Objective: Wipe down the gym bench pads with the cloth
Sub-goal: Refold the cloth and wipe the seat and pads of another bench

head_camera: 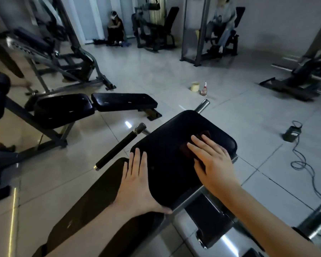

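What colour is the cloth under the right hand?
The cloth is dark reddish-brown, clearest in the head view, on the black pad.

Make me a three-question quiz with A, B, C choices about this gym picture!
1. Where is the dark reddish-brown cloth?
A. under the right hand on the black padded bench seat
B. on the floor
C. on another bench

2. How many hands lie on that seat?
A. none
B. one
C. two

3. How are the left hand fingers lying?
A. curled in a fist
B. straight and flat
C. pinching the cloth

Answers:
1 A, the cloth peeks out beneath the right hand.
2 C, both hands press on the pad.
3 B, they lie spread flat on the seat.
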